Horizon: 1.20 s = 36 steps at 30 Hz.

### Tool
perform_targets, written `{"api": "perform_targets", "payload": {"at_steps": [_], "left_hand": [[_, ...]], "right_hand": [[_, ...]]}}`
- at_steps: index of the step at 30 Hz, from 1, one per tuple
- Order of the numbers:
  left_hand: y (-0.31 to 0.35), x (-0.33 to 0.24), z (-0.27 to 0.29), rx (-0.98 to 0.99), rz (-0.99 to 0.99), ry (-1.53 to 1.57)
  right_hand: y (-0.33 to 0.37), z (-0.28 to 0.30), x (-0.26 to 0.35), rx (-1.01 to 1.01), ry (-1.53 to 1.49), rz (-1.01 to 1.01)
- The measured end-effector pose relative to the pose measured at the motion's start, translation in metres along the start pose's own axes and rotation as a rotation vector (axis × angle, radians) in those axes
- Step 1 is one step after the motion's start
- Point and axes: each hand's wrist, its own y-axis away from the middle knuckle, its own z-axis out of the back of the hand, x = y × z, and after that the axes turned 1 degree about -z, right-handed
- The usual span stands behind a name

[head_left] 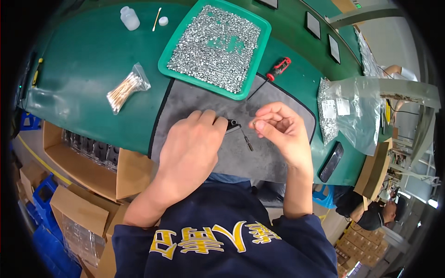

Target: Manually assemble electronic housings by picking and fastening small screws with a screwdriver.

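My left hand is closed round a small black part with a round hole at its end, held just over the grey mat. Most of that part is hidden under my fingers. A short thin cable with a dark tip dangles from it. To the right, my right hand pinches a tiny metal piece between thumb and forefinger, a little apart from the black part. Beyond both hands stands a green tray spread with many small silvery metal pieces.
A red-and-black screwdriver lies right of the tray. Cotton swabs in a bag, a small bottle, a white cap and a loose swab are left. At right are a bag of metal pieces and a phone.
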Motion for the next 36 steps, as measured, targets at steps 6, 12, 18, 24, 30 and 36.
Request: {"api": "perform_targets", "payload": {"at_steps": [6, 12, 18, 24, 30, 36], "left_hand": [[0.005, 0.0, 0.001, 0.069, 0.065, -0.01], [0.002, 0.004, -0.002, -0.01, 0.02, 0.032], [0.004, 0.0, -0.006, 0.002, 0.02, -0.026], [0.01, -0.01, -0.013, -0.031, 0.025, -0.137], [0.016, -0.007, -0.005, -0.067, -0.011, -0.035], [0.026, 0.013, 0.018, -0.198, 0.065, 0.571]], "right_hand": [[0.002, -0.016, -0.005, -0.053, 0.033, 0.04], [0.008, -0.028, -0.017, -0.148, 0.384, 0.347], [0.005, -0.025, -0.023, -0.198, 0.336, 0.453], [-0.007, -0.011, -0.029, -0.133, 0.57, 0.683], [-0.008, -0.01, -0.025, -0.137, 0.563, 0.665], [-0.002, -0.015, -0.017, -0.196, 0.36, 0.612]]}}
